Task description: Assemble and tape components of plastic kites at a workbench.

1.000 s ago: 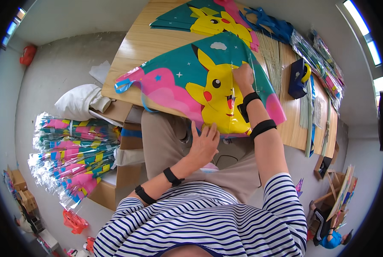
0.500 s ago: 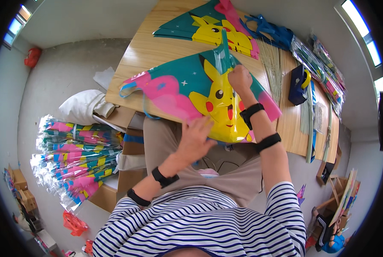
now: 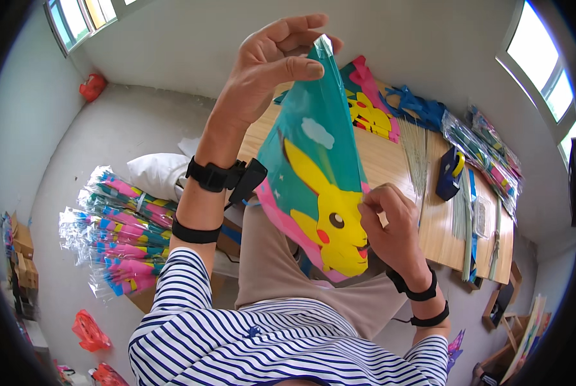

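Observation:
A folded kite (image 3: 317, 161), green and pink with a yellow cartoon creature, hangs tilted in front of me above my lap. Shiny clear plastic shows at its pointed top. My left hand (image 3: 269, 67) is raised at that tip, its thumb in front and its fingers behind, gripping it. Lower down, my right hand (image 3: 394, 222) has curled fingers pinched at the kite's right edge, beside the creature's face. The right fingertips are partly hidden.
On the wooden table (image 3: 391, 161) lie another printed kite (image 3: 371, 119), blue ribbon (image 3: 420, 106), thin sticks (image 3: 417, 157), a tape dispenser (image 3: 450, 174) and wrapped bundles (image 3: 484, 151). A pile of wrapped kites (image 3: 120, 231) is at left. Red bags (image 3: 92, 331) lie on the floor.
The kite has come up off the table and now hangs upright. My left hand has risen from its lower edge to its tip; my right hand has moved down along the right edge.

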`<action>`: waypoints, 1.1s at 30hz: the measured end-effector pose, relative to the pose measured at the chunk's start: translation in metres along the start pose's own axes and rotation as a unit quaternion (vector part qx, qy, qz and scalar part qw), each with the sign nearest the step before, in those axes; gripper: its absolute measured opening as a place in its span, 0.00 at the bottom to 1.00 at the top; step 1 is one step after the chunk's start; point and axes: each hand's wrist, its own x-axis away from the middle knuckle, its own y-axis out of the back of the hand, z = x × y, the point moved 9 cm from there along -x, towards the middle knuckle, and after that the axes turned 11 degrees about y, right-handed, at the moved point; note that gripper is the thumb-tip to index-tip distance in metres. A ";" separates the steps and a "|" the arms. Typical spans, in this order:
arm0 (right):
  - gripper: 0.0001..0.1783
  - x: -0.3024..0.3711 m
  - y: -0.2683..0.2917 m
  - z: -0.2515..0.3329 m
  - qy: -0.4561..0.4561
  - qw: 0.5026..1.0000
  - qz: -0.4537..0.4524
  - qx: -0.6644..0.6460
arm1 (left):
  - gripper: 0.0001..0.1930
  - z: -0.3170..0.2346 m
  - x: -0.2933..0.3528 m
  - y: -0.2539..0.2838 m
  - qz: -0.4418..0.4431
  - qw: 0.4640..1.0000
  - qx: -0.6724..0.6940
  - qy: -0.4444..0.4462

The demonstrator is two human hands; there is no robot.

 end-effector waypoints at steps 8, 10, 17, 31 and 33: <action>0.09 0.042 0.044 0.044 0.020 1.000 -0.019 0.014 | 0.17 -0.051 0.015 -0.050 0.059 0.996 0.054 -0.037; 0.10 0.054 0.052 0.046 0.001 1.000 -0.016 -0.006 | 0.15 -0.060 0.020 -0.065 0.054 0.996 0.065 -0.030; 0.15 0.045 0.087 0.076 0.006 0.993 -0.119 -0.020 | 0.13 -0.080 0.035 -0.118 0.102 0.990 0.097 -0.031; 0.08 0.043 0.078 0.083 -0.010 0.982 -0.184 0.026 | 0.09 -0.099 0.055 -0.112 0.089 0.996 -0.023 -0.014; 0.08 0.040 0.076 0.089 0.000 0.982 -0.181 0.045 | 0.08 -0.099 0.058 -0.105 0.086 0.996 -0.001 -0.030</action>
